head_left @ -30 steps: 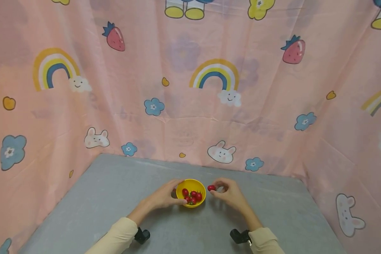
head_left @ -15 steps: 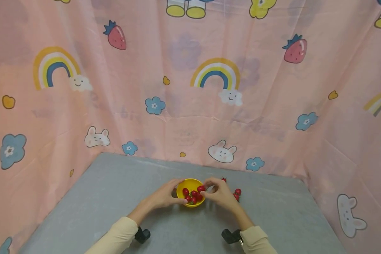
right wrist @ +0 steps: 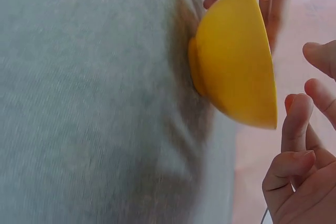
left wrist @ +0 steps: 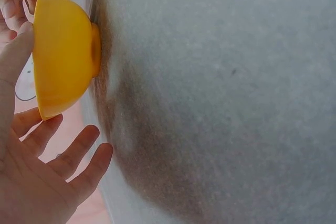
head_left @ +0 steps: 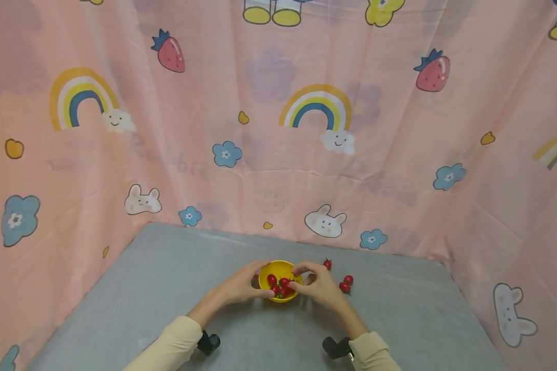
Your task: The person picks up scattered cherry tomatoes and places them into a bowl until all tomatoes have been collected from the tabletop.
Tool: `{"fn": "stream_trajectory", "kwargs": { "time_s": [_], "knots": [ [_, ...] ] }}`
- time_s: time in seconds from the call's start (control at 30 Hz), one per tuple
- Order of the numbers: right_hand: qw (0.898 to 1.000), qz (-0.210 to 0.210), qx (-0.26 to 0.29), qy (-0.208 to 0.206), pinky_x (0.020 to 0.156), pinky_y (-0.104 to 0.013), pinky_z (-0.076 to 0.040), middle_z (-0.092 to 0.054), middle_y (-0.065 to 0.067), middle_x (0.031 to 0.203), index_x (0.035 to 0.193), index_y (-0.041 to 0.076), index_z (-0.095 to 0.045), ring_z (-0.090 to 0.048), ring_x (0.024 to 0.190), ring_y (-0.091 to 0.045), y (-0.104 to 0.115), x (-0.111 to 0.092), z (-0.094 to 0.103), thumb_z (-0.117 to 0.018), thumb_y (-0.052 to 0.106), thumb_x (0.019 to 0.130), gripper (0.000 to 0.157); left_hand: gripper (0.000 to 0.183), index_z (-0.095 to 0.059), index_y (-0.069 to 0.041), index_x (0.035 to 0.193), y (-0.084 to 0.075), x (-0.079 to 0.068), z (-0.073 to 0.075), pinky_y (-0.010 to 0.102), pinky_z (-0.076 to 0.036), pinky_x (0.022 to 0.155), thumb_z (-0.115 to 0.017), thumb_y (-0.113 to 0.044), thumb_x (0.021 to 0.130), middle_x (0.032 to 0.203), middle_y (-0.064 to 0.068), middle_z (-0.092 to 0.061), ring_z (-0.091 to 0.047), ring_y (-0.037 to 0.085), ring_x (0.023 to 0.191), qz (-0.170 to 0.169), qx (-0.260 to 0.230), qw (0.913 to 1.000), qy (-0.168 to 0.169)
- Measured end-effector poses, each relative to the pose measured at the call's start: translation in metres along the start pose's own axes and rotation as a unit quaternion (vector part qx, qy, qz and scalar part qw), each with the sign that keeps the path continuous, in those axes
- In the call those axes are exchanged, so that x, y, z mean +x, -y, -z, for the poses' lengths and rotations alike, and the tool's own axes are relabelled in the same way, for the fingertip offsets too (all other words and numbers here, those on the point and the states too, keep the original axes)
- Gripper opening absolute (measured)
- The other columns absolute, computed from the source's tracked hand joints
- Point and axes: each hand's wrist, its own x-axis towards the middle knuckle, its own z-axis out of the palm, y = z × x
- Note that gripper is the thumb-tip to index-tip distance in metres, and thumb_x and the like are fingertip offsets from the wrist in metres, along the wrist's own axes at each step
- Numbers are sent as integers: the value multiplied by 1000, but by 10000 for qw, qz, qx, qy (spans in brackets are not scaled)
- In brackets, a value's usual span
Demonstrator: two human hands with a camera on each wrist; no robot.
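Observation:
In the head view a small yellow bowl (head_left: pixel 276 269) stands on the grey table with several red cherry tomatoes (head_left: pixel 272 279) inside. My left hand (head_left: pixel 239 285) holds the bowl at its left side, thumb at the near rim and fingers at the far side. Above the bowl's right rim is my right hand (head_left: pixel 322 286), its thumb and fingertips reaching over the tomatoes. In the right wrist view that hand's thumb and fingers stand apart, with no tomato seen between them. Both wrist views show the yellow bowl (left wrist: pixel 63 59) from the side, its contents hidden.
Beyond the right hand, a single cherry tomato (head_left: pixel 327 264) and a pair of cherry tomatoes (head_left: pixel 345 287) lie on the grey table (head_left: pixel 399 309). A pink printed curtain (head_left: pixel 260 180) hangs along the table's back and sides.
My right hand has carried a cherry tomato leftward to the bowl and let it go there. Loose tomatoes behind that hand have come into sight. The left hand stays on the bowl.

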Motion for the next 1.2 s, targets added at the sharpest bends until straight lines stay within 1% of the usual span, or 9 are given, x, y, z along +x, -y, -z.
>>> {"fn": "stream_trajectory", "kwargs": {
  "time_s": [0.2, 0.37, 0.47, 0.57, 0.73, 0.87, 1.0, 1.1, 1.2],
  "knots": [
    [9997, -226, -41, -130, 57, -26, -50, -68, -10, 105, 109, 5, -72, -53, 64, -21, -5, -5, 10, -82, 11, 88, 24, 84, -43, -2, 152, -2, 0, 1, 50, -44, 106, -80, -44, 88, 149, 15, -47, -54, 31, 122, 46, -63, 10000, 49],
    [9988, -372, -130, -289, 56, -26, -50, -68, -6, 102, 109, 8, -72, -53, 63, -20, -12, -12, 21, -83, 13, 87, 25, 84, -43, -2, 152, -3, 0, 1, 49, -44, 106, -80, -43, 88, 150, 15, -47, -54, 31, 123, 90, -61, 9999, 65],
    [9986, -345, -103, -376, 56, -26, -49, -68, -7, 101, 109, 5, -72, -53, 63, -21, -19, -17, 28, -84, 14, 86, 27, 84, -43, -2, 152, -3, 0, 1, 50, -44, 106, -81, -43, 88, 150, 15, -47, -54, 31, 123, 121, -61, 9999, 65],
    [9988, -257, -34, -421, 56, -25, -48, -68, -14, 103, 109, 0, -70, -53, 63, -22, -25, -23, 36, -83, 11, 86, 28, 85, -44, -3, 152, -3, 1, 1, 50, -43, 106, -81, -43, 87, 150, 15, -47, -54, 31, 123, 146, -48, 9999, 64],
    [9982, -310, -1, -519, 56, -25, -48, -66, -19, 105, 109, -2, -68, -53, 65, -23, -38, -35, 53, -82, 8, 87, 28, 84, -44, -3, 152, -2, 1, 0, 51, -42, 107, -81, -42, 87, 151, 15, -46, -53, 32, 126, 141, -23, 9999, 62],
    [9967, -490, -62, -640, 54, -26, -47, -66, -17, 100, 110, -2, -69, -53, 65, -23, -48, -46, 66, -83, 9, 86, 30, 85, -43, -2, 152, -2, 1, 0, 50, -43, 107, -81, -43, 88, 151, 15, -46, -53, 32, 125, 123, -6, 9999, 68],
    [9944, -730, 41, -761, 49, -27, -46, -66, -18, 103, 113, -2, -68, -53, 59, -18, -56, -57, 77, -83, 10, 87, 33, 85, -43, -2, 152, -3, 1, 0, 50, -42, 107, -80, -43, 88, 151, 16, -45, -52, 32, 126, 85, -11, 9999, 72],
    [9920, -931, -80, -853, 47, -28, -46, -66, -18, 108, 115, 0, -68, -52, 56, -18, -59, -62, 83, -83, 13, 87, 35, 85, -43, -2, 152, -3, 1, -1, 50, -42, 107, -80, -43, 88, 152, 15, -45, -52, 33, 127, 101, -27, 9999, 72],
    [9879, -1100, -470, -987, 57, -30, -48, -66, -15, 108, 116, 4, -69, -57, 69, -21, -62, -65, 85, -85, 19, 85, 38, 85, -43, -3, 152, -2, 1, -1, 51, -42, 107, -80, -43, 88, 152, 15, -45, -51, 33, 127, 155, -38, 9998, 72]
  ]
}}
